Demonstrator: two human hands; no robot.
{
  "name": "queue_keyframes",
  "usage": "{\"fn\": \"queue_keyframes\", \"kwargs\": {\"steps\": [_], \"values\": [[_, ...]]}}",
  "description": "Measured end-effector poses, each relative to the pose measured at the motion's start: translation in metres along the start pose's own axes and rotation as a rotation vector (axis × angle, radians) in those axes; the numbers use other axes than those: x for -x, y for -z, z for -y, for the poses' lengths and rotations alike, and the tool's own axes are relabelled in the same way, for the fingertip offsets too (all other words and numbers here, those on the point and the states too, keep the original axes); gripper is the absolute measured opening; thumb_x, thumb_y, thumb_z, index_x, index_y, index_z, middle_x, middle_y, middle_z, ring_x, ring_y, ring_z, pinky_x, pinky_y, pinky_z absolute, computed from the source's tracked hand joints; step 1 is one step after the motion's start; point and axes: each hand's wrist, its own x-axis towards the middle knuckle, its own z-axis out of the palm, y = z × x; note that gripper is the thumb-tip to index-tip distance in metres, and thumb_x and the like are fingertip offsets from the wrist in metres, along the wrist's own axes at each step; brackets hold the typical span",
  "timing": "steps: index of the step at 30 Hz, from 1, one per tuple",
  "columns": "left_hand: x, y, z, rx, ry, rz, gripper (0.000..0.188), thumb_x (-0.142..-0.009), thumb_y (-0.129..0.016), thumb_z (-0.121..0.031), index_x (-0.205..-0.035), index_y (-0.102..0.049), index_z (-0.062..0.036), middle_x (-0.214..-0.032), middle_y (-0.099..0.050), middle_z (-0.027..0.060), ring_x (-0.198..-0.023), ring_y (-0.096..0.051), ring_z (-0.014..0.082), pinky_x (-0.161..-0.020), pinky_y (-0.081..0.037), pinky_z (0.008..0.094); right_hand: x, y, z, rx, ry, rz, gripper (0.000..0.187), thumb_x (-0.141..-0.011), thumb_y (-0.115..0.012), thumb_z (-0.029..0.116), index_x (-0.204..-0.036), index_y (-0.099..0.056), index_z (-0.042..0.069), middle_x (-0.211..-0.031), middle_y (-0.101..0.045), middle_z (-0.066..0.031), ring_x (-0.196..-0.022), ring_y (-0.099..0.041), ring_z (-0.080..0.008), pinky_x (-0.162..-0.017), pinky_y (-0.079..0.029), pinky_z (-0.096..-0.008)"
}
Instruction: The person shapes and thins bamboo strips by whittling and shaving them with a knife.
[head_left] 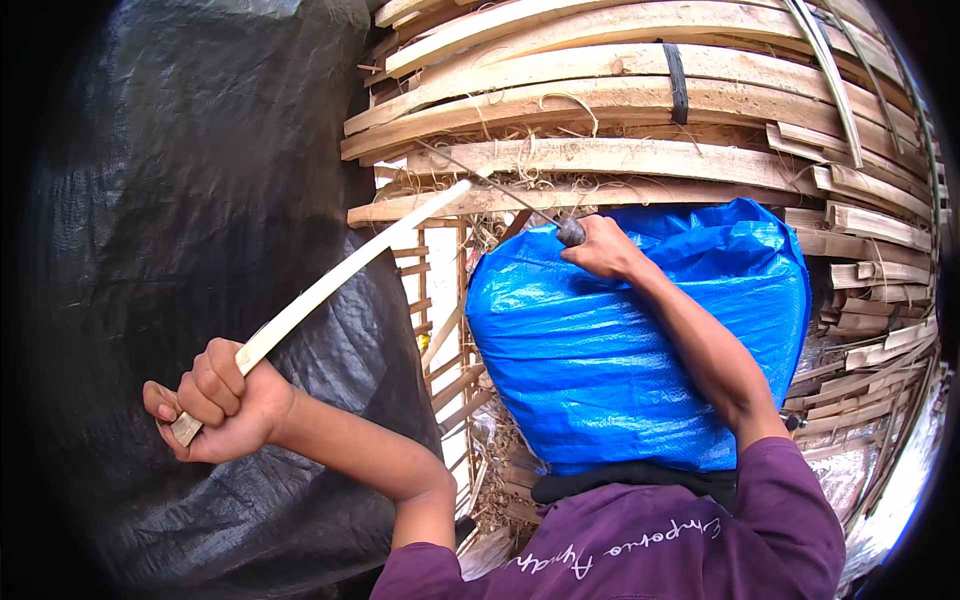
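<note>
My left hand (225, 400), at the left, is wrapped round the lower end of a long pale wooden strip (345, 272). The strip slants up and away to the right, toward the wood pile. Above the blue sheet, my right hand (605, 248) is closed on the dark handle of a knife (571, 233). Its thin, dark blade points up and left and crosses the strip near the far tip. From this view I cannot tell whether the edge is biting into the wood.
A blue plastic sheet (600, 370) covers my lap. Black sheeting (200, 200) hangs at the left. Stacked wooden strips (560, 105) lie ahead, with curly shavings caught among them, and more bundles (880, 290) at the right. A slatted wooden frame (440, 290) shows between the sheets.
</note>
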Motion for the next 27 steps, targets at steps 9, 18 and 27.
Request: {"fn": "queue_keyframes", "kwargs": {"steps": [9, 18, 27], "values": [[-0.007, -0.007, 0.004, 0.075, 0.024, 0.075, 0.015, -0.092, -0.042, -0.022, -0.086, -0.046, -0.0093, -0.038, -0.03, -0.01, -0.031, -0.016, -0.0012, -0.036, -0.012, 0.0171, 0.025, -0.003, 0.085, 0.018, 0.403, 0.131, 0.016, -0.07, -0.063, 0.018, -0.082, -0.066, 0.007, -0.073, -0.067, -0.0182, -0.073, -0.066, -0.0382, -0.07, -0.051, -0.0473], [-0.015, -0.009, 0.007, -0.086, 0.006, -0.064, 0.016, -0.091, -0.04, -0.022, -0.082, -0.048, -0.011, -0.043, -0.023, -0.0083, -0.036, -0.011, 0.0041, -0.04, -0.012, 0.0226, -0.018, -0.008, -0.005, 0.099, -0.065, -0.067, 0.036, -0.071, -0.063, 0.026, -0.099, -0.068, 0.004, -0.088, -0.068, -0.0282, -0.086, -0.066, -0.0443, -0.08, -0.052, -0.0507], [-0.019, -0.009, 0.008, -0.34, -0.133, -0.572, 0.021, -0.087, -0.042, -0.019, -0.068, -0.044, -0.0115, -0.05, -0.02, -0.0041, -0.04, -0.015, 0.0076, -0.042, -0.014, 0.0239, 0.021, -0.021, 0.091, -0.068, 0.415, 0.016, 0.019, -0.07, -0.065, 0.02, -0.083, -0.067, 0.005, -0.074, -0.066, -0.0222, -0.074, -0.065, -0.0419, -0.071, -0.052, -0.0483]]}}
